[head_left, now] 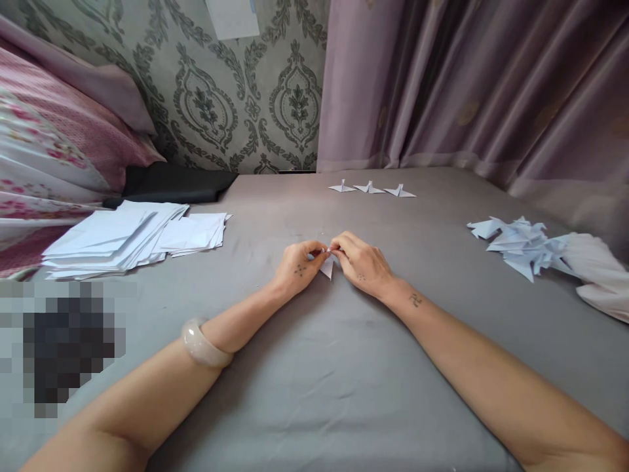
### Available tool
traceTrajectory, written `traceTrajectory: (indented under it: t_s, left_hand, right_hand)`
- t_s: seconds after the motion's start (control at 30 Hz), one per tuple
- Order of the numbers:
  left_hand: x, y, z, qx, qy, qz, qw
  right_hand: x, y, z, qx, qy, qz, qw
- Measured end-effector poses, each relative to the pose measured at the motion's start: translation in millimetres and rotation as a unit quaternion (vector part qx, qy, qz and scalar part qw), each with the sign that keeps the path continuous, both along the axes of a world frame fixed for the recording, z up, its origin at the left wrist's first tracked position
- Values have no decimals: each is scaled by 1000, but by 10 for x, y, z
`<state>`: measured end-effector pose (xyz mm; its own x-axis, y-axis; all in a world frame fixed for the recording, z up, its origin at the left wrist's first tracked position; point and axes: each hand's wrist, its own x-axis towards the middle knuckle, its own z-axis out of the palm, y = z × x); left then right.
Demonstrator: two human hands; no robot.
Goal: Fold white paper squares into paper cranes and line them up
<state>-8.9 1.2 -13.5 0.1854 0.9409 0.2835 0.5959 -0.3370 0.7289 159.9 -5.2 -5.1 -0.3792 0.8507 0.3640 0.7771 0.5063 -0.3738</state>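
Both hands meet near the middle of the grey cloth, pinching a small piece of folded white paper (327, 268). My left hand (298, 265) closes thumb and fingertips on its upper part from the left. From the right, my right hand (361, 262) pinches the same paper near its top. A pointed triangular end hangs down between the hands; the rest is hidden behind the fingers. Beyond them, three folded paper birds (369, 187) stand in a row at the far side of the cloth.
Stacks of white paper sheets (111, 236) and smaller sheets (194, 233) lie at left, before a black flat item (171, 183). A heap of folded paper birds (528, 246) is at right beside white cloth (597, 269). Curtains (417, 78) hang behind. A blurred patch covers the lower left.
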Motion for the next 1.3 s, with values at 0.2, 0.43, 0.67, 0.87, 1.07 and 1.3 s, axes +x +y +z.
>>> traceTrajectory:
  t_s: [0.2, 0.43, 0.67, 0.87, 1.07, 1.3]
  left_hand:
    - [0, -6, 14, 11, 0, -10, 1000]
    - [-18, 14, 0, 13, -14, -39, 999]
    - [-19, 54, -67, 4, -57, -19, 998]
    - [-22, 31, -20, 8, -77, -3, 997]
    - [-23, 56, -12, 31, -50, 53, 997]
    - [-45, 25, -16, 1, 24, 56, 998]
  right_hand:
    - [4, 19, -25, -10, 46, 9, 999]
    - [15, 25, -21, 0, 52, 11, 999]
    - [-8, 29, -26, -18, 71, -9, 997]
    - [-31, 34, -28, -39, 112, -38, 992]
    - [-81, -9, -17, -126, 130, -74, 981]
    - [-164, -124, -4, -132, 67, -66, 987]
